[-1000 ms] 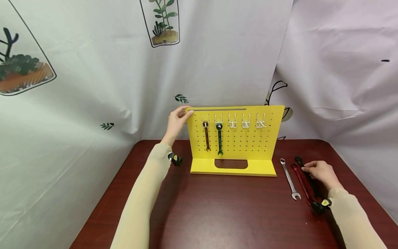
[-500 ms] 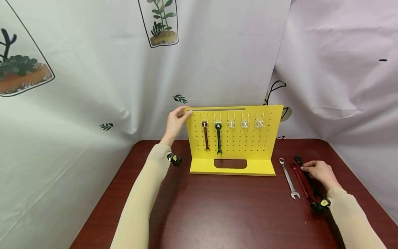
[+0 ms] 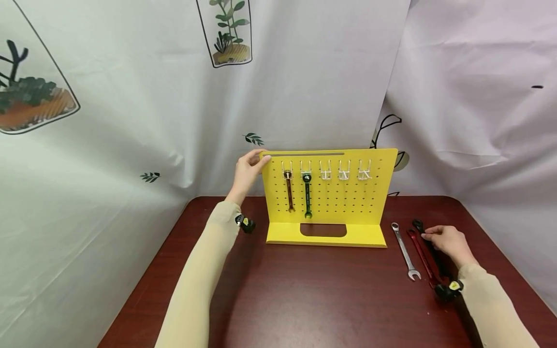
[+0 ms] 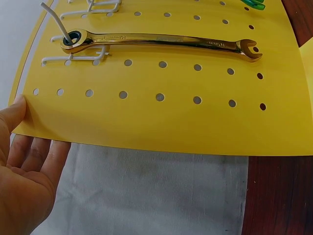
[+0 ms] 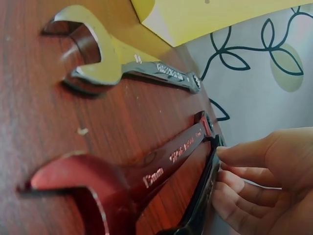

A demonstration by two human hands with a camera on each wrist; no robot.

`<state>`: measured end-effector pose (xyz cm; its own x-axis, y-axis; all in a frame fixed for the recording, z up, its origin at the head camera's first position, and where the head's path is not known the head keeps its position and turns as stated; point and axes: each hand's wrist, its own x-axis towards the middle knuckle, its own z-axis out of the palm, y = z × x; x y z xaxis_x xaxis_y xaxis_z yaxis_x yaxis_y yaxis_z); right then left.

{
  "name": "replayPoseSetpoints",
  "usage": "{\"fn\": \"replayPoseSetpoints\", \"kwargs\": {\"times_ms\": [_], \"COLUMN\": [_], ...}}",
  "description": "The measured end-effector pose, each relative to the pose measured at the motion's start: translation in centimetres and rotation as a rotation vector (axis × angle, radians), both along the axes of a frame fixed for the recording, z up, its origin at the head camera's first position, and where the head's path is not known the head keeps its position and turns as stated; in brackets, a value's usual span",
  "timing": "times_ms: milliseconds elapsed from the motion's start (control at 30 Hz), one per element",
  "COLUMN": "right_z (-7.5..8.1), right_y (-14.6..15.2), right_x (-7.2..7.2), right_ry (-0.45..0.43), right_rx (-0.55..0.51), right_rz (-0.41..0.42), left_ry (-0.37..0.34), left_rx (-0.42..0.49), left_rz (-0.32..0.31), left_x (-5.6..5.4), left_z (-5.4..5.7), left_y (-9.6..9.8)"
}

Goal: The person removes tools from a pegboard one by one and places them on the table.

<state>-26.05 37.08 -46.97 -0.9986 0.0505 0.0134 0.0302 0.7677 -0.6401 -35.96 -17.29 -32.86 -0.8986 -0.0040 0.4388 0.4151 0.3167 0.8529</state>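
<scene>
My left hand [image 3: 246,174] grips the top left corner of a yellow pegboard [image 3: 348,198], thumb in front and fingers behind. Two combination wrenches hang on the board's white hooks: a gold one [image 4: 161,41] marked 10mm and a green one [image 3: 307,198]. At the right of the table, my right hand [image 3: 450,243] pinches a black wrench [image 5: 199,196] near its ring end; the hand and wrist cover part of its length. Left of that lies a red wrench [image 5: 161,159] marked 13mm, then a silver wrench [image 3: 404,252], both with ring ends away from me.
Several white double hooks [image 3: 344,174] run along the upper board; three of them, to the right, bear no wrench. The board's foot [image 3: 285,233] rests on the dark red table [image 3: 322,295]. A patterned white curtain [image 3: 304,87] hangs behind and beside the table.
</scene>
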Motion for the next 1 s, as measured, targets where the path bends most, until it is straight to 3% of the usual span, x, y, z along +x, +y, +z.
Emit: {"fn": "replayPoseSetpoints", "kwargs": {"times_ms": [267,467,733,1000], "right_z": [0.2,0.8,2.2,3.3], "right_y": [-0.7,-2.3,-5.2,-8.5], "right_x": [-0.4,-0.7,-1.1,-2.0], "right_ry": [0.082,0.121,0.082,0.121], "right_rx": [0.040,0.011,-0.052,-0.077], "right_rz": [-0.010,0.007,0.045,0.124], "left_ry": [0.007,0.008,0.003,-0.009], "left_rx": [0.011,0.010,0.014,0.018], "left_rz": [-0.013,-0.016,-0.010,-0.005], "left_x": [-0.1,-0.1,0.0,0.1], "left_z": [0.0,-0.1,-0.1,0.0], "left_y": [0.0,-0.1,0.0,0.0]}}
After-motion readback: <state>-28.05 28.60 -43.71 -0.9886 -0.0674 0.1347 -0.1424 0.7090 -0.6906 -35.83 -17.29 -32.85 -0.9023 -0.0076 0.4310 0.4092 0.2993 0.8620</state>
